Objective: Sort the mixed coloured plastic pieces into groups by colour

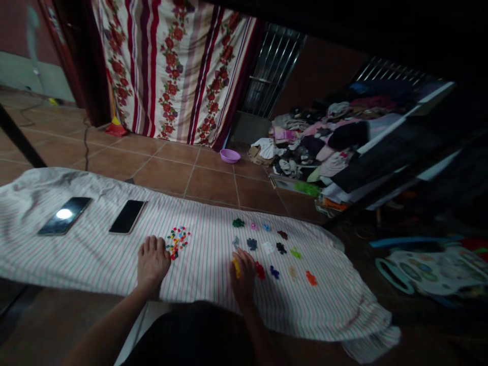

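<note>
My left hand (153, 262) rests on the striped cloth (202, 264), just left of a loose pile of mixed small coloured pieces (177, 242). Its fingers are bent and close together; anything under them is hidden. My right hand (243, 274) is over the yellow pieces (237, 268), its fingers curved around or beside them; whether it grips any cannot be made out. Small piles sorted by colour lie around and to the right of it, among them red (260, 270), dark blue (274, 272), orange (311, 278), dark green (238, 222) and black (281, 248).
Two phones (65, 216) (127, 217) lie on the cloth at the left. Beyond the cloth's far edge, a purple basin (230, 156) stands on the tiled floor, near a heap of clothes (324, 137). A floral curtain (171, 71) hangs behind.
</note>
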Demonstrator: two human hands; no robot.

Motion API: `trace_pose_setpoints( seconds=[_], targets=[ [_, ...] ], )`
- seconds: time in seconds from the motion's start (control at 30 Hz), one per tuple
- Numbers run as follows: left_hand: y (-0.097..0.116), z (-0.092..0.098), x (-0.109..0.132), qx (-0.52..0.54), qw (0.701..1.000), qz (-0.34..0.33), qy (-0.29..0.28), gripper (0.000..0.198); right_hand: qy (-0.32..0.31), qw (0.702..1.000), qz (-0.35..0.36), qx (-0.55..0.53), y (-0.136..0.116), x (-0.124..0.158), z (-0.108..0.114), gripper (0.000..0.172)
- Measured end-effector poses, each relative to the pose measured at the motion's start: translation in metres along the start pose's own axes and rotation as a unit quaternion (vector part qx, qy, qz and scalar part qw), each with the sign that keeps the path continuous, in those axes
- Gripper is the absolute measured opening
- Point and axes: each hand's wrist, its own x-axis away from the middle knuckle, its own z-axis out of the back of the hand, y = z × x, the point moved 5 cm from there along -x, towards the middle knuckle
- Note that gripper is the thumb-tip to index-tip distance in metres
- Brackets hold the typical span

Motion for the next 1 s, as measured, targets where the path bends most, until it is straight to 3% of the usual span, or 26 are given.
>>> trace_pose_setpoints(
  seconds=[0.17, 0.3, 0.43, 0.57, 1.0],
  targets=[
    [0.000, 0.000, 0.000, 0.010, 1.000, 0.001, -0.003, 0.033, -0.014, 0.999, 0.041, -0.017, -0.025, -0.009, -0.006, 0.025],
    [-0.001, -0.002, 0.001, 0.017, 1.000, 0.002, 0.002, 0.034, -0.037, 0.996, 0.010, -0.086, -0.048, -0.020, -0.037, 0.028],
    [-0.002, -0.004, 0.000, 0.018, 1.000, 0.006, -0.010, 0.035, -0.114, 0.983, -0.048, -0.137, -0.073, -0.032, -0.074, 0.032],
    [-0.002, -0.005, -0.001, 0.026, 0.999, 0.013, -0.023, 0.037, -0.195, 0.968, -0.044, -0.152, -0.100, -0.045, -0.096, 0.030],
    [-0.001, -0.011, -0.001, 0.038, 0.999, 0.015, -0.021, 0.040, -0.325, 0.946, -0.023, -0.002, -0.139, -0.079, -0.142, 0.027]
  ],
)
